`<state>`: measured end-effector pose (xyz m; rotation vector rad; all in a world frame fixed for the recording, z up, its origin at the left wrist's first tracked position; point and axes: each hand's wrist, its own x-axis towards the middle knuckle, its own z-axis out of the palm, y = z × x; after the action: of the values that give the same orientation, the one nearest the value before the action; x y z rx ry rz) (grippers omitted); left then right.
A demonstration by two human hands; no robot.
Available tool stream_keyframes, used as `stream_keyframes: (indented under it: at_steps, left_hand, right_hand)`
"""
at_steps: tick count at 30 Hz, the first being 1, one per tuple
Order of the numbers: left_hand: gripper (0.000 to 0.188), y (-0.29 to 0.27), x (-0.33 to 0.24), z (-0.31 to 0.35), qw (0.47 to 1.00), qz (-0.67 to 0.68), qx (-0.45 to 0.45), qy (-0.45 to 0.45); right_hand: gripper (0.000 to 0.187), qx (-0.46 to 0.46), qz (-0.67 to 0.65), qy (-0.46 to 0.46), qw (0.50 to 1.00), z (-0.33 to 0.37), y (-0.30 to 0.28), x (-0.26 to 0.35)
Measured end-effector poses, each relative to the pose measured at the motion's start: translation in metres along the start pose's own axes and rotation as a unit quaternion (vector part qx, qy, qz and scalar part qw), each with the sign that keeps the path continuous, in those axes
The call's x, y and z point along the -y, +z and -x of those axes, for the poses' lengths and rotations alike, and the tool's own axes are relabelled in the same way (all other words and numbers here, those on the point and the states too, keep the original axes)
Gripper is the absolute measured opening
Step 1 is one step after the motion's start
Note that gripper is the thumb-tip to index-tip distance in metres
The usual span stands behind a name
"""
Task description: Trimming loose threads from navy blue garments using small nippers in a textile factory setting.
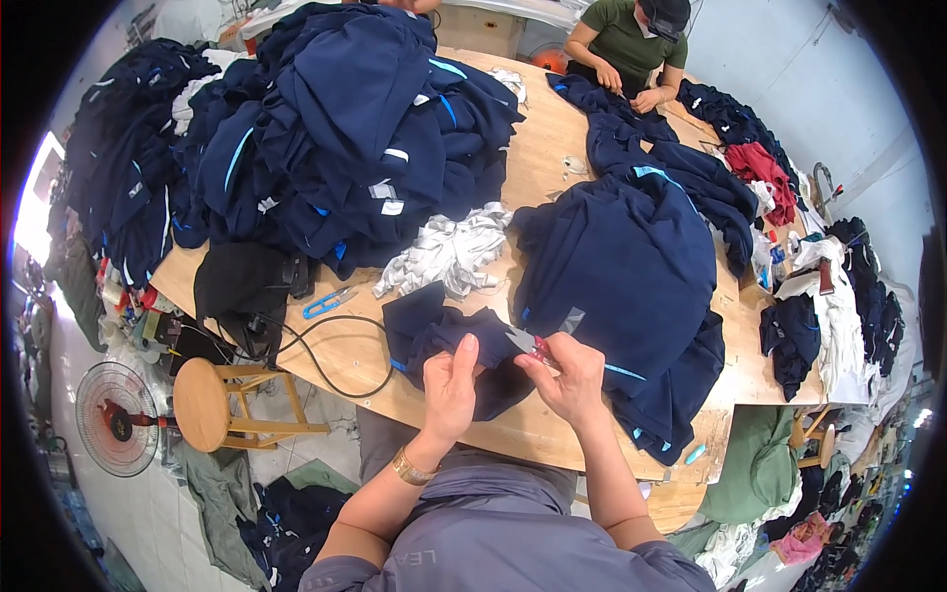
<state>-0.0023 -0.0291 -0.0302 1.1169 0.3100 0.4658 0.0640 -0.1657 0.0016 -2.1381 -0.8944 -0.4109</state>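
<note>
My left hand (451,390) is closed on a navy garment (429,331), its thumb pointing up along the cloth at the table's near edge. In my right hand (570,380) is a pair of thread snips (529,343) with red handles, the fingers wrapped round them. The pointed metal blades face left, toward the cloth by my left hand. Just beyond my right hand lies a larger heap of navy garments (621,257) with light blue trim. A second pair of snips (328,302), with blue handles, rests on the table to the left.
A tall pile of navy garments (326,128) covers the wooden table's (538,128) far left. White fabric strips (449,252) lie in the middle. A black bag (242,286) and cable are at left, near a stool (202,405) and fan (116,419). A co-worker (631,49) handles cloth across the table.
</note>
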Motion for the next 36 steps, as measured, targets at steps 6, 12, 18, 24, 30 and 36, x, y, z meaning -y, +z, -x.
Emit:
stream_keyframes:
  at_steps: [6,12,18,24,30,36]
  left_hand:
    - [0.049,-0.002,0.0,0.0,0.999,-0.041,0.011,0.018]
    - [0.033,0.019,-0.039,-0.002,0.957,0.224,-0.011,-0.186]
    - [0.028,0.006,-0.02,0.0,0.962,0.227,0.048,-0.143]
    - [0.019,0.014,-0.014,0.01,0.971,0.217,0.038,-0.088]
    - [0.023,0.007,-0.016,0.003,0.935,0.305,0.058,-0.173]
    - [0.015,0.02,-0.016,0.007,0.954,0.27,0.016,-0.129]
  right_hand:
    - [0.037,-0.005,0.035,-0.017,0.999,-0.004,0.001,0.0]
    - [0.029,-0.041,-0.193,0.156,0.968,0.001,0.001,0.0]
    - [0.032,-0.048,-0.347,0.271,0.897,0.0,0.015,0.024]
    - [0.014,-0.013,-0.363,0.289,0.886,-0.002,0.026,0.029]
    - [0.013,-0.141,-0.551,0.288,0.77,0.004,0.016,0.019]
    - [0.007,-0.076,-0.273,0.228,0.931,0.01,0.021,0.025]
